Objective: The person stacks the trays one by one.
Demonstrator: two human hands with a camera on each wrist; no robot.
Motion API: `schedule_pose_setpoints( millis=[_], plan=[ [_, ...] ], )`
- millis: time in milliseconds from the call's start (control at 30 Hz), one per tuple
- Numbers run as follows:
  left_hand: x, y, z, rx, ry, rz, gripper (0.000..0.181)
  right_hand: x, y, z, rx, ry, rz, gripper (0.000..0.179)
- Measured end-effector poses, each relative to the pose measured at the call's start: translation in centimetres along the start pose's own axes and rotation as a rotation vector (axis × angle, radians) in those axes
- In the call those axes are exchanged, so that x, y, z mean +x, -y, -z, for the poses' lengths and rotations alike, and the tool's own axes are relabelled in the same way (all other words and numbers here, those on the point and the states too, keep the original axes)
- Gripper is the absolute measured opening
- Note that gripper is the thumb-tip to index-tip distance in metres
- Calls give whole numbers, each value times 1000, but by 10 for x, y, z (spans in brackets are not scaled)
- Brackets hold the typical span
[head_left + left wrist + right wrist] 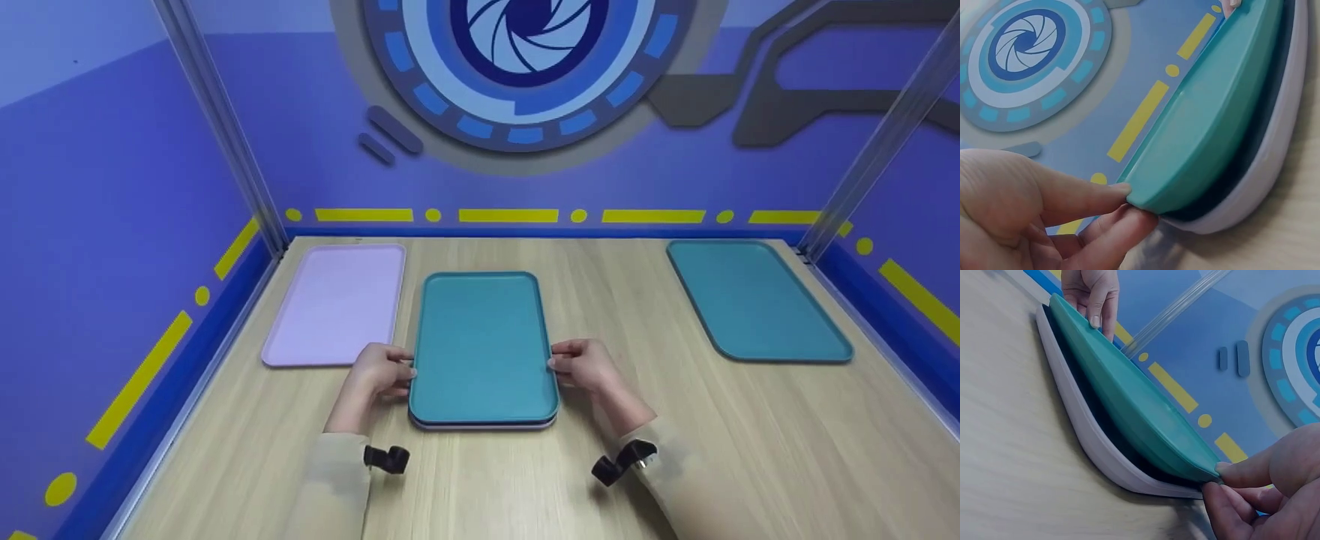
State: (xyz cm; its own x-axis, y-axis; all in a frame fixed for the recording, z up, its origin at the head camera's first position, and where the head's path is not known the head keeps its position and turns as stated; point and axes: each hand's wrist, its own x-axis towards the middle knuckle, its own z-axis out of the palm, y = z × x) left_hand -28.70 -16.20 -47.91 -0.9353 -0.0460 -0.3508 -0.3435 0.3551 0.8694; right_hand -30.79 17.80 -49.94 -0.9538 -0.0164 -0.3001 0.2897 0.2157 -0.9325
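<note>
A teal rectangular tray [484,341] lies in the middle of the table, over a pale lilac tray [1074,419]. Between the two, a dark band shows along the near edge in both wrist views. My left hand [380,370] pinches the teal tray's left rim, thumb on top and fingers underneath. Opposite it, my right hand [589,366] grips the right rim in the same way. In both wrist views the teal tray's near edge stands a little above the lilac one, which lies close to the wood. Most of the lower tray is hidden.
Another lilac tray [337,300] lies at the back left, close to my left hand. At the back right is a second teal tray [761,304]. Blue-purple walls [300,150] enclose the wooden table [615,300] at the back and sides.
</note>
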Motion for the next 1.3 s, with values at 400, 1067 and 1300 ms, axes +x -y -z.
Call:
schedule_pose_setpoints(
  millis=[400,1067,1300],
  plan=[
    [2,1,0,47,-3,17,39,-7,0,-4,-58,-8,48,29],
    [0,4,1,30,29,-9,35,-3,-3,-4,-114,4,64,30],
    [2,2,1,-23,39,26,37,-3,-2,-1,-123,4,56,29]
  ],
)
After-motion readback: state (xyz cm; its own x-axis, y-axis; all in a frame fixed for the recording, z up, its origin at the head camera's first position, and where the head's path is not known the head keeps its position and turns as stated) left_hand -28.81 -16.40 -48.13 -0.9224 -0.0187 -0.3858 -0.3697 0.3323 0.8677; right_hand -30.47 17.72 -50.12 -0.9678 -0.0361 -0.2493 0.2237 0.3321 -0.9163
